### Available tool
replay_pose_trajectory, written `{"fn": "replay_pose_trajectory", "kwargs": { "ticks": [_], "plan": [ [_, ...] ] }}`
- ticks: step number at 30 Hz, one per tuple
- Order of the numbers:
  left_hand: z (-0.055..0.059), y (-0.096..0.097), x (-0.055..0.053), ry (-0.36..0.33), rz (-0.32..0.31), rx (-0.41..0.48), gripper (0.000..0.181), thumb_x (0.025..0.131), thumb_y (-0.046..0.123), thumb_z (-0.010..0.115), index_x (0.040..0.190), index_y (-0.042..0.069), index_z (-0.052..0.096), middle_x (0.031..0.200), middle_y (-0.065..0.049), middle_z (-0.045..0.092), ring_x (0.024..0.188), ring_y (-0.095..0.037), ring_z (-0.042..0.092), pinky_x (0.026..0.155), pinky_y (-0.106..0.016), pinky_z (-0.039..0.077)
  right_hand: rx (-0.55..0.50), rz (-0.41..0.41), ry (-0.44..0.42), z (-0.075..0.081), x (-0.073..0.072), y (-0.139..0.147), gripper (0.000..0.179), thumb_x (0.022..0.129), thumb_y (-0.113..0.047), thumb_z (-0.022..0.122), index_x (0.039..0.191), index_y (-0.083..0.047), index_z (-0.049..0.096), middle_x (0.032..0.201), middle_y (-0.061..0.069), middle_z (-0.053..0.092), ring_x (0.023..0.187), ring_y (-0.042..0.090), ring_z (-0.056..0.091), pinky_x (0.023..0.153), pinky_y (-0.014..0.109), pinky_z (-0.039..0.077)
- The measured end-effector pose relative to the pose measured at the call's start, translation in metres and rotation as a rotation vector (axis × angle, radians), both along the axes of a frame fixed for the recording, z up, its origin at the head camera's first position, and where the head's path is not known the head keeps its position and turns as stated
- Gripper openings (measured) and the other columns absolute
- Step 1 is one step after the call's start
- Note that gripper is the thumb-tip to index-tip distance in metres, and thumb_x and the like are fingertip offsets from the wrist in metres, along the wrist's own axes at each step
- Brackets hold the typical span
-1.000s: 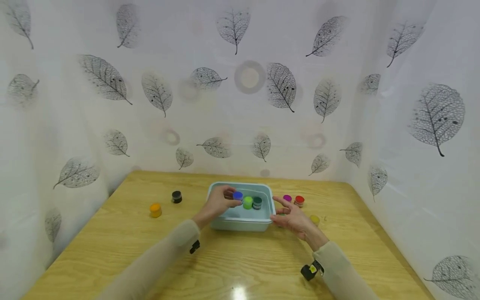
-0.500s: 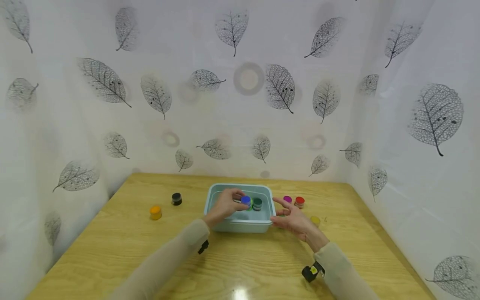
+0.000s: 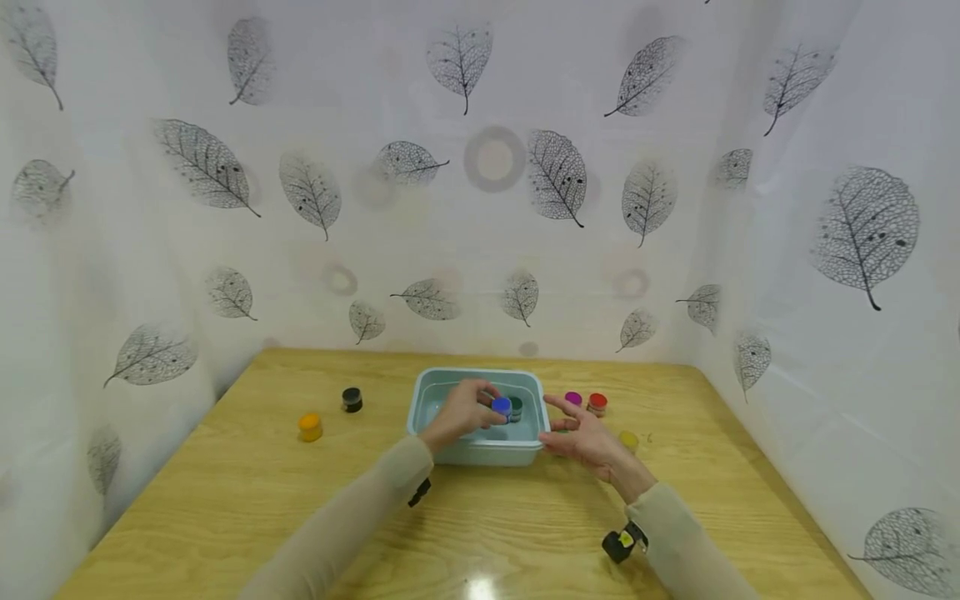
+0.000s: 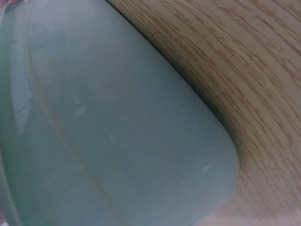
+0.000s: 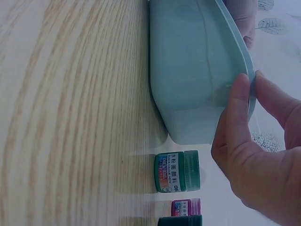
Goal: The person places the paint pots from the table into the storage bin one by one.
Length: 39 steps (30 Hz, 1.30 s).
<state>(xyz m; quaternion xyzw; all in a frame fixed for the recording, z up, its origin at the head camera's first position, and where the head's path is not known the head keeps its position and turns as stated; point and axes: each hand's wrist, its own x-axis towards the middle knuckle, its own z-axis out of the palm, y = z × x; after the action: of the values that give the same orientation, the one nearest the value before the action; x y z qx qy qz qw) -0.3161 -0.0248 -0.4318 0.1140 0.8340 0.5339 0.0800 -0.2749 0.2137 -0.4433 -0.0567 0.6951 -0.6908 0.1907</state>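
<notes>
My left hand [image 3: 463, 414] reaches into a pale blue plastic basin [image 3: 480, 455] and pinches a small paint jar with a blue lid [image 3: 501, 407]. Right behind that jar, inside the basin, is a dark green paint jar [image 3: 517, 406], partly covered. My right hand [image 3: 588, 443] touches the basin's front right corner with fingers spread. In the right wrist view its fingertips [image 5: 241, 87] lie at the rim, and a green paint jar [image 5: 177, 172] stands close by. The left wrist view shows only the basin's outer wall [image 4: 131, 122] and wood; my left fingers are hardly in it.
Left of the basin are paint jars in orange [image 3: 310, 427] and black [image 3: 352, 400]. To the right stand a purple jar [image 3: 573, 399], a red jar [image 3: 597, 404] and a yellow jar [image 3: 629, 439], partly behind my right hand. A leaf-printed curtain [image 3: 420, 225] surrounds the table.
My left hand has carried the blue jar rightward inside the basin, toward the dark green jar. The light green jar seen earlier is now hidden. My right hand keeps its place.
</notes>
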Motion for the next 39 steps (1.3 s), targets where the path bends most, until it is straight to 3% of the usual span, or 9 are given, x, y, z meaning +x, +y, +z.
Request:
{"fn": "replay_pose_trajectory", "kwargs": {
  "ticks": [10,21,32,39],
  "plan": [
    [0.001,0.011,-0.005,-0.032,-0.013,-0.074,0.035,0.073,0.004,0.085,0.105,0.004,0.069,0.090,-0.010,0.070,0.072,-0.026,0.068,0.070,-0.041,0.061,0.001,0.006,0.006,-0.001,0.000,0.003,0.079,0.090,-0.003,0.068,0.156,-0.012,0.024,0.124,0.027,0.051,0.093,0.018,0.066,0.096,0.043,0.055],
    [-0.003,0.019,-0.013,-0.054,-0.013,-0.121,0.034,0.070,-0.001,0.084,0.101,0.002,0.070,0.089,-0.009,0.067,0.066,-0.019,0.062,0.064,-0.035,0.060,0.004,0.010,0.012,-0.001,0.000,0.002,0.079,0.090,-0.003,0.068,0.156,-0.012,0.024,0.123,0.026,0.052,0.093,0.018,0.065,0.095,0.041,0.056],
    [-0.011,0.026,-0.014,0.006,0.015,-0.249,0.037,0.063,0.002,0.089,0.096,0.003,0.072,0.085,-0.009,0.068,0.063,-0.016,0.063,0.056,-0.025,0.055,-0.014,0.012,0.004,-0.002,-0.001,0.000,0.079,0.090,0.000,0.067,0.156,-0.011,0.024,0.115,0.019,0.056,0.092,0.018,0.065,0.095,0.042,0.056],
    [-0.009,0.028,-0.011,0.025,0.009,-0.251,0.036,0.065,-0.002,0.088,0.096,-0.002,0.071,0.088,-0.015,0.069,0.057,-0.018,0.065,0.052,-0.026,0.057,-0.006,0.001,-0.006,-0.001,-0.001,-0.001,0.079,0.090,0.000,0.067,0.156,-0.012,0.025,0.111,0.014,0.056,0.091,0.017,0.065,0.094,0.041,0.056]
  ]
}}
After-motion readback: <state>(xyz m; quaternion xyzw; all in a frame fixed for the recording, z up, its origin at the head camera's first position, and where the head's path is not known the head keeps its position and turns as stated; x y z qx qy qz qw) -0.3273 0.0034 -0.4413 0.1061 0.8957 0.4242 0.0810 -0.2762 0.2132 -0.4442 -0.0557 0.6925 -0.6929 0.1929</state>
